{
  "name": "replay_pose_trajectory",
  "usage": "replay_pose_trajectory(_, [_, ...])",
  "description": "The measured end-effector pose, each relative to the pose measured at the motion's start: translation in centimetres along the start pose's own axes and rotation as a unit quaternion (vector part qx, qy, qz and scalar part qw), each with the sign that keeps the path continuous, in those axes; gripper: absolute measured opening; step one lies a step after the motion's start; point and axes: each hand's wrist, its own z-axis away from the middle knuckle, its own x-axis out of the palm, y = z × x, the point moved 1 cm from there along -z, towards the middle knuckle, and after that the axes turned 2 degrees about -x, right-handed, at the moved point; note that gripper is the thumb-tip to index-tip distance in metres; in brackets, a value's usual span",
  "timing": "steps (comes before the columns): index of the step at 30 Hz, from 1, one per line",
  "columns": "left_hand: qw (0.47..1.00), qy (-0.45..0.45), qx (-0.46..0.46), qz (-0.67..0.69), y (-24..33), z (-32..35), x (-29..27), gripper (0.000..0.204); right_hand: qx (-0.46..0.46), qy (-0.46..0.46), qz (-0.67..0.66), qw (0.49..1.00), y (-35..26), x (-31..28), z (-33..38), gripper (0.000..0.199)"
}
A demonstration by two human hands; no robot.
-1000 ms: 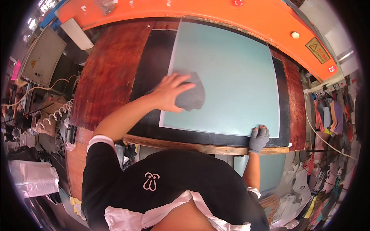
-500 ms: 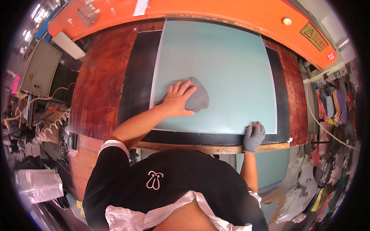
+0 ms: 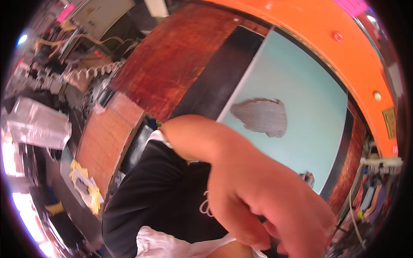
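Observation:
My bare left hand (image 3: pixel 266 202) is raised very close to the view, large and slightly blurred. Its fingers curl downward and are closed; whatever they may hold is hidden. An irregular grey flat piece (image 3: pixel 262 116) with a ragged upper edge lies on the pale green sheet (image 3: pixel 301 73), apart from my left hand. My right hand (image 3: pixel 307 177) shows only as a bit of grey glove and fingertips at the near edge of the sheet. The rest of it is behind my left hand, so its grip cannot be seen.
A black board (image 3: pixel 219 69) lies under the sheet, on a reddish-brown worktop (image 3: pixel 167 56). An orange machine beam (image 3: pixel 318 30) spans the far side. At left are a wooden side board (image 3: pixel 107 137), a coiled hose (image 3: pixel 92 71) and a clear plastic-wrapped bundle (image 3: pixel 38 122).
My left hand has left the grey piece and come up close to the view. The whole view has turned, tilting the worktop. The grey piece stays on the sheet, now uncovered.

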Motion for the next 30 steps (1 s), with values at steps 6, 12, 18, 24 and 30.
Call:
replay_pose_trajectory(6, [1.000, -0.013, 0.013, 0.024, 0.7, -1.2, 0.5, 0.019, 0.025, -0.030, -0.009, 0.999, 0.2, 0.0, -0.4, 0.023])
replay_pose_trajectory(12, [0.998, -0.023, 0.019, 0.047, 0.3, -1.5, 0.8, 0.020, 0.031, -0.038, 0.009, 0.999, 0.0, 0.0, -0.5, 0.024])
replay_pose_trajectory(18, [0.998, -0.029, 0.027, 0.054, 0.7, -1.9, 1.4, 0.021, 0.045, -0.044, 0.006, 0.998, 0.0, 0.0, -0.3, 0.024])
replay_pose_trajectory(24, [0.996, -0.029, 0.042, 0.070, 0.8, -2.0, 1.9, 0.022, 0.084, -0.037, -0.016, 0.996, 0.1, 0.4, -0.3, 0.024])
replay_pose_trajectory(30, [0.996, -0.016, 0.055, 0.069, 1.0, -2.1, 2.3, 0.023, 0.049, -0.038, 0.007, 0.998, -0.3, 0.0, -0.6, 0.024])
